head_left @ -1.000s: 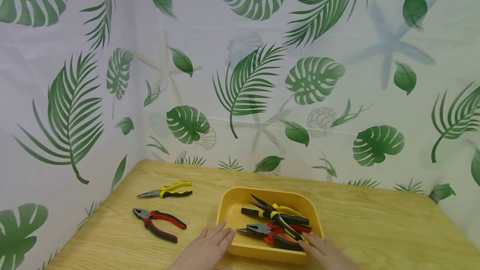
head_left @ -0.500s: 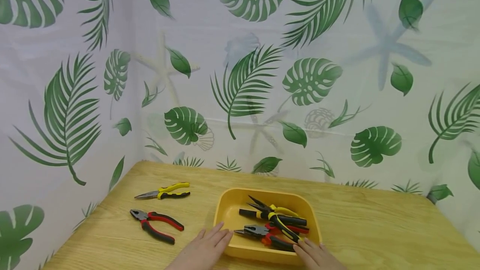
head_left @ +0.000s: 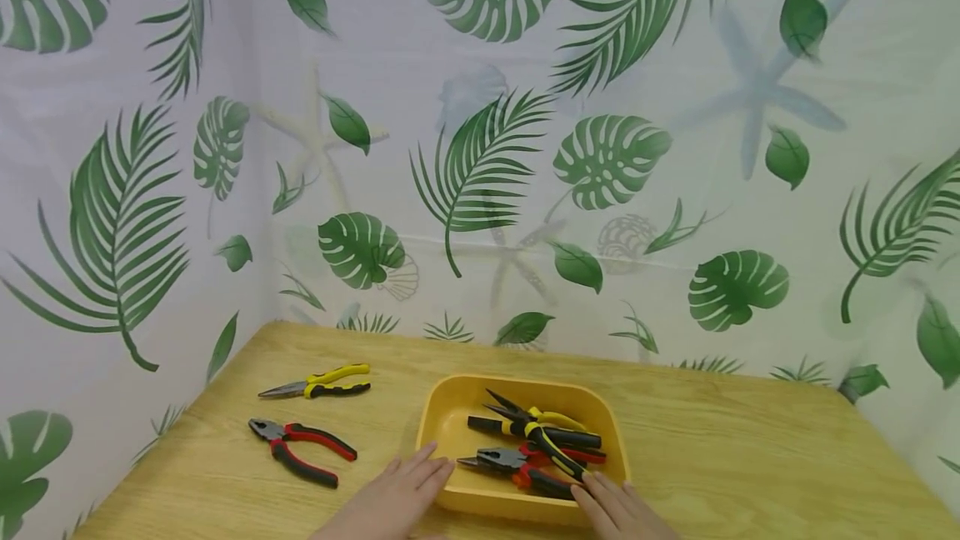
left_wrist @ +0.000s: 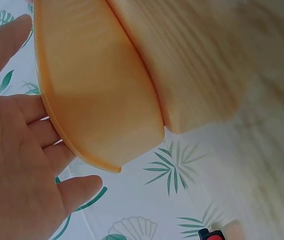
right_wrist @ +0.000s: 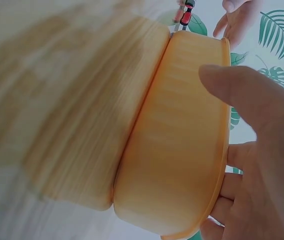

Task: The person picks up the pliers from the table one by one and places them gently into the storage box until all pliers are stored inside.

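Observation:
A yellow plastic tray (head_left: 517, 508) stands at the front middle of the table, tools lying in it. My left hand (head_left: 393, 494) rests on its front left rim with straight fingers, and my right hand (head_left: 624, 513) lies over the front right rim. In the wrist views, fingertips touch the edge of the tray (left_wrist: 97, 80), with both thumbs held apart from it. Inside lie needle-nose pliers (head_left: 553, 445) with yellow-black handles, red-handled combination pliers (head_left: 501, 460) and a tool with a black handle (head_left: 576, 438). Some tools overlap, so parts are hidden.
Left of the tray, yellow-black needle-nose pliers (head_left: 318, 383) lie on the wooden table (head_left: 735, 457). Nearer the front are red-black combination pliers (head_left: 300, 447), handles spread. A leaf-patterned cloth (head_left: 480, 298) hangs behind and at the left.
The head view has turned slightly right, so everything appears shifted a little left. Both hands stay at the tray's front rim, and the tools keep their places.

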`<state>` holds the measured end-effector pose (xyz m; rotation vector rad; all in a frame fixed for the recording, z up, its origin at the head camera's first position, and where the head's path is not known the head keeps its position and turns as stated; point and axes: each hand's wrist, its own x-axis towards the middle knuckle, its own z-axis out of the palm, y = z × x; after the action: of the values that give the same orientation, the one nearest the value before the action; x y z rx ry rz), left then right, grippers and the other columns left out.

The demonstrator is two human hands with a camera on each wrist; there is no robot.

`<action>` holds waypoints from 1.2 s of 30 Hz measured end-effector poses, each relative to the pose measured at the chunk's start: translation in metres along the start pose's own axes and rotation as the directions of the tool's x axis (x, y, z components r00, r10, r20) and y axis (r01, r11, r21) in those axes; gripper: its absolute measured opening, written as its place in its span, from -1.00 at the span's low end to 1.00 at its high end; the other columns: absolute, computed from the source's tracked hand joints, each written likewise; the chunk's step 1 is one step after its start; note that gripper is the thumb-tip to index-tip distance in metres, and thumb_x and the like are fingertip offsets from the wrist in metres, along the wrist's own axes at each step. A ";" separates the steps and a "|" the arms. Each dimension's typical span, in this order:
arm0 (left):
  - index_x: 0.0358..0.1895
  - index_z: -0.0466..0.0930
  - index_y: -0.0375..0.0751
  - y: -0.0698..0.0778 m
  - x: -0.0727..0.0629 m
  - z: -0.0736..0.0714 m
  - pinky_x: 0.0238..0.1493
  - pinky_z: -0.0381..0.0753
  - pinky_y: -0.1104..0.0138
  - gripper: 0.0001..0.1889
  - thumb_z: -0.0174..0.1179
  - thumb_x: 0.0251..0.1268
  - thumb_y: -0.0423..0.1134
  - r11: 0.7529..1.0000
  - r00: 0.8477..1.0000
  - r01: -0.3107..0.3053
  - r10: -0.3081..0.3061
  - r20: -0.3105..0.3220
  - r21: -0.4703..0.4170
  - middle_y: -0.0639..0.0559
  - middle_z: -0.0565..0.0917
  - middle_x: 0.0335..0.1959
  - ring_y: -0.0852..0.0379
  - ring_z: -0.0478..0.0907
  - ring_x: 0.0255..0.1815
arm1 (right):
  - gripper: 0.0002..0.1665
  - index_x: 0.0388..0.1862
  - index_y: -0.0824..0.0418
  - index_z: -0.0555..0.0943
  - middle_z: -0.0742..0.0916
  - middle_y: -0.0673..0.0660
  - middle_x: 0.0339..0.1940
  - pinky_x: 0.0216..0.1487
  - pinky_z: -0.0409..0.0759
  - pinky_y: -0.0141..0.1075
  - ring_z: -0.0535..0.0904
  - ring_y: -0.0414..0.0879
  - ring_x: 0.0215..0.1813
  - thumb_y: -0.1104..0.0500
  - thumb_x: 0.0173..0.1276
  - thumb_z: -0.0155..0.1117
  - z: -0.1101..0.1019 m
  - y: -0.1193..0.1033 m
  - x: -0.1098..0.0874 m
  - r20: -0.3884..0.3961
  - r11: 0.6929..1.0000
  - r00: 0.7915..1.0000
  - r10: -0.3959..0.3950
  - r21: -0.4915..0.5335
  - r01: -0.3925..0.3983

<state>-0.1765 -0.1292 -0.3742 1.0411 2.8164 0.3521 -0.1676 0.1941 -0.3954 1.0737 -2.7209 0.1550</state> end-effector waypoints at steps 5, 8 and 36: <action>0.31 0.14 -0.26 -0.001 -0.002 0.000 0.06 0.23 -0.09 -0.22 -0.15 0.19 0.27 1.000 1.000 -0.019 0.020 -0.013 0.006 -0.11 0.25 0.26 -0.06 0.00 0.33 | -0.26 0.12 0.29 0.43 0.52 0.25 0.07 -0.09 0.41 0.07 0.42 0.13 0.09 -0.28 0.26 -0.11 -0.001 0.000 0.001 0.040 0.999 0.999 0.007 0.036 -0.009; 0.31 0.15 -0.27 0.001 -0.001 0.000 0.06 0.25 -0.08 -0.25 -0.14 0.22 0.24 0.999 0.998 -0.046 0.047 -0.042 0.015 -0.14 0.26 0.25 -0.08 0.03 0.31 | -0.23 0.12 0.31 0.42 0.51 0.26 0.08 -0.06 0.37 0.09 0.40 0.16 0.11 -0.30 0.26 -0.12 -0.003 0.003 0.002 0.092 0.997 0.995 0.025 0.075 -0.032; 0.10 0.44 -0.25 -0.072 -0.047 -0.018 0.02 0.36 0.08 -0.41 0.03 0.17 0.15 0.841 0.941 -0.157 0.286 -0.178 0.517 -0.10 0.37 0.17 0.02 0.31 0.15 | -0.17 0.17 0.34 0.37 0.49 0.27 0.10 -0.01 0.30 0.14 0.36 0.19 0.14 -0.32 0.26 -0.17 -0.008 0.007 0.006 0.208 0.984 0.978 0.004 0.171 -0.040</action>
<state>-0.1893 -0.2162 -0.3741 1.5316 3.0981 -0.2741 -0.1757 0.1966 -0.3865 1.1661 -2.9521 0.3072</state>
